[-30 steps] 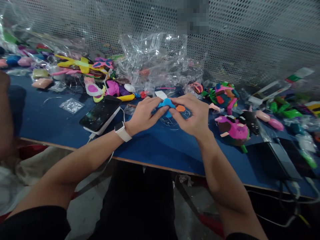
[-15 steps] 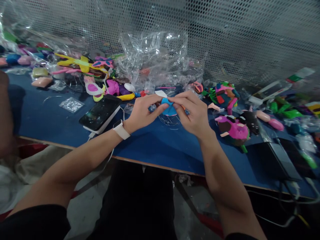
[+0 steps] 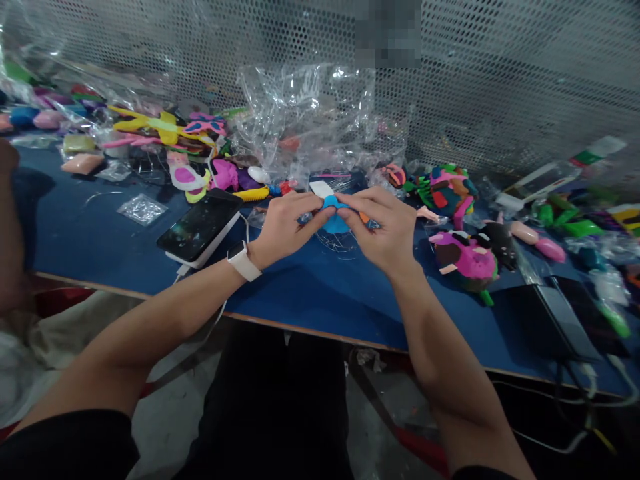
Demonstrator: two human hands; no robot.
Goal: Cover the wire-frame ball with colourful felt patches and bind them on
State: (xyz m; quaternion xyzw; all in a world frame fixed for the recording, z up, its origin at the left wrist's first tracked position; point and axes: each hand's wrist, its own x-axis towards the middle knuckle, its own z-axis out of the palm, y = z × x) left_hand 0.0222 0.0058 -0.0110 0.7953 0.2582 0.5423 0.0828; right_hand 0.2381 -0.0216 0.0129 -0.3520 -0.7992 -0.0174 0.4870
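Between my fingertips is a piece of soft blue modelling clay (image 3: 336, 221), pinched from both sides over the blue table. My left hand (image 3: 290, 225), with a white-strapped watch (image 3: 243, 260) on its wrist, grips the clay's left edge between thumb and fingers. From the other side my right hand (image 3: 383, 227) pinches its right edge. A small white piece (image 3: 321, 189) shows just behind the clay. Under the hands lies crinkled clear film (image 3: 340, 250). The clay's back side is hidden by my fingers.
Left of my hands, a phone (image 3: 200, 227) rests on a white power bank. Clear plastic bags (image 3: 310, 113) pile up behind, against a perforated metal panel (image 3: 465, 80). A pink clay figure (image 3: 465, 257) and a black box (image 3: 545, 320) with cables stand right. Another person's arm (image 3: 10, 227) is at far left.
The blue clay has tilted and its lower part looks different between my fingers. Both hands keep their pinch and have barely shifted.
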